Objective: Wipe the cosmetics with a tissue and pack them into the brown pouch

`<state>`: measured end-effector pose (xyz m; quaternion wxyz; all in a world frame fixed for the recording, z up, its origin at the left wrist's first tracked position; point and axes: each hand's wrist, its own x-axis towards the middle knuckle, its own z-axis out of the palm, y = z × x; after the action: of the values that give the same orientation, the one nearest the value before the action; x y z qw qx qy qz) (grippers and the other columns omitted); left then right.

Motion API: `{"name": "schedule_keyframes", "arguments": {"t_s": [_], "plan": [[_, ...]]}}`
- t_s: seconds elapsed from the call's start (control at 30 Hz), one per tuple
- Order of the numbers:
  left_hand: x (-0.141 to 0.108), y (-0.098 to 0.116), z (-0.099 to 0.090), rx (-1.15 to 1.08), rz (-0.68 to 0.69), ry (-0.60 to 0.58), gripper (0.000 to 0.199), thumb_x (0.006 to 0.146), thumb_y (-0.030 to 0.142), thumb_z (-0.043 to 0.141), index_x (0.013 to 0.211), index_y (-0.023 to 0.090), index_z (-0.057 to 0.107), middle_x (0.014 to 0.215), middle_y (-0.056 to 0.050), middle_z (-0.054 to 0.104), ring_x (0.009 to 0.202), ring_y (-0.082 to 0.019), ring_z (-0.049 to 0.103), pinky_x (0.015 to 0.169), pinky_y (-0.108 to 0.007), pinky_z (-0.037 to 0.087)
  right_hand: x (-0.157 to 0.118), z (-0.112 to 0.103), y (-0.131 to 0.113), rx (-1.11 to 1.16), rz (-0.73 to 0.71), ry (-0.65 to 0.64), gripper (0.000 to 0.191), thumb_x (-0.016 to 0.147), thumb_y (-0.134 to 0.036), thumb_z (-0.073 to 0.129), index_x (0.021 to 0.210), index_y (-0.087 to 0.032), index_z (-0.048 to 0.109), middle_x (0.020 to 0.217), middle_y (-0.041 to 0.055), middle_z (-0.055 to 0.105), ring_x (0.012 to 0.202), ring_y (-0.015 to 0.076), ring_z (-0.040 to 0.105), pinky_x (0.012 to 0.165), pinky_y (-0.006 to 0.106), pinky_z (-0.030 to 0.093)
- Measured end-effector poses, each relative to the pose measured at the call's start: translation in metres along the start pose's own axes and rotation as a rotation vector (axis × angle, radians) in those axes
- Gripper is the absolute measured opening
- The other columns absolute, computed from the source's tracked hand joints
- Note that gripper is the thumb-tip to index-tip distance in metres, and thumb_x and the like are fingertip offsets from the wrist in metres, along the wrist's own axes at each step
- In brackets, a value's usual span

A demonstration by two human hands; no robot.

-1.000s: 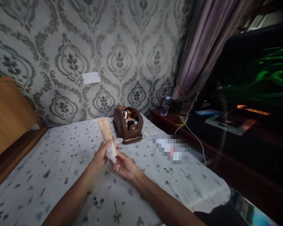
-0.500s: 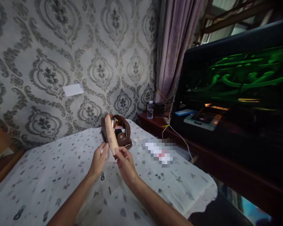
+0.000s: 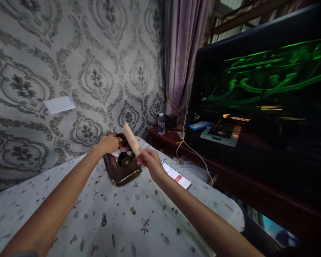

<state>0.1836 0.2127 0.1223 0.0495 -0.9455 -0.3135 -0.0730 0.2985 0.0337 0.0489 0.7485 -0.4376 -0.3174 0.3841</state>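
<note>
My right hand (image 3: 151,162) pinches the lower end of a long beige tube (image 3: 131,138) with small print, held tilted above the right side of a brown bag (image 3: 125,173). The bag stands unzipped on the patterned cloth, its gold zipper along the front rim. My left hand (image 3: 108,144) is at the bag's back left rim, with its fingers curled down out of sight. Inside the bag are a pink item (image 3: 123,150), dark round items, and something white below my left hand. A lit phone (image 3: 176,175) lies on the cloth beside my right wrist.
A white cloth with small prints (image 3: 139,217) covers the surface. At right, a dark red desk (image 3: 152,132) carries a clear bottle (image 3: 161,125) and a large black case with green lights (image 3: 256,107). A white cable (image 3: 200,157) hangs down. Patterned wallpaper and purple curtain stand behind.
My left hand has left the beige tube and moved to the bag's back left. The tube, now only in my right hand, has swung right. More of the bag's front shows. The view has turned right.
</note>
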Motion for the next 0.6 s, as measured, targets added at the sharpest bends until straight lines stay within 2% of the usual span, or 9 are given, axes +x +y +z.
{"name": "schedule_keyframes", "arguments": {"t_s": [0.07,0.13,0.3,0.43,0.53,0.6], "plan": [[0.005,-0.002,0.001,0.072,-0.019,-0.05,0.014,0.077,0.023,0.06,0.08,0.02,0.074,0.093,-0.017,0.075,0.098,-0.033,0.069,0.09,-0.042,0.051,0.012,0.001,-0.001,-0.05,0.012,-0.003,0.045,0.068,-0.057,0.074,0.065,-0.015,0.059,0.064,0.0041,0.066,0.046,0.0084,0.054,0.04,0.019,0.033],[0.003,-0.003,0.003,0.135,-0.028,-0.069,0.019,0.079,0.022,0.057,0.085,0.019,0.075,0.097,-0.017,0.076,0.098,-0.033,0.07,0.09,-0.042,0.051,0.022,0.002,-0.001,-0.111,0.023,-0.009,0.042,0.072,-0.053,0.072,0.064,-0.015,0.058,0.062,0.0035,0.066,0.044,0.0081,0.054,0.038,0.019,0.032],[-0.016,-0.004,0.001,0.208,-0.054,-0.045,0.033,0.086,0.02,0.044,0.101,0.013,0.072,0.108,-0.022,0.072,0.102,-0.037,0.069,0.089,-0.047,0.051,0.046,0.011,0.003,-0.268,0.05,-0.053,0.035,0.081,-0.043,0.07,0.064,-0.014,0.058,0.059,0.0028,0.066,0.04,0.0081,0.056,0.035,0.017,0.031],[-0.023,-0.004,0.0,0.217,-0.069,-0.03,0.035,0.088,0.021,0.041,0.104,0.015,0.071,0.111,-0.02,0.072,0.104,-0.037,0.068,0.088,-0.046,0.052,0.065,0.029,0.006,-0.399,0.113,-0.043,0.037,0.083,-0.042,0.07,0.061,-0.016,0.056,0.05,0.0022,0.063,0.039,0.0097,0.056,0.037,0.018,0.031],[-0.023,-0.003,0.001,0.215,-0.071,-0.027,0.037,0.09,0.022,0.04,0.109,0.017,0.07,0.115,-0.018,0.072,0.106,-0.034,0.068,0.089,-0.044,0.052,0.071,0.041,0.002,-0.647,0.1,-0.024,0.035,0.089,-0.038,0.062,0.062,-0.017,0.056,0.05,0.0031,0.063,0.045,0.0122,0.06,0.045,0.02,0.037],[-0.023,-0.004,0.001,0.214,-0.083,-0.025,0.038,0.09,0.021,0.039,0.113,0.018,0.07,0.115,-0.017,0.072,0.106,-0.033,0.068,0.09,-0.042,0.051,0.069,0.045,-0.002,-0.935,-0.009,-0.025,0.029,0.089,-0.037,0.06,0.069,-0.016,0.062,0.06,0.0067,0.069,0.061,0.0172,0.068,0.055,0.023,0.042]]}}
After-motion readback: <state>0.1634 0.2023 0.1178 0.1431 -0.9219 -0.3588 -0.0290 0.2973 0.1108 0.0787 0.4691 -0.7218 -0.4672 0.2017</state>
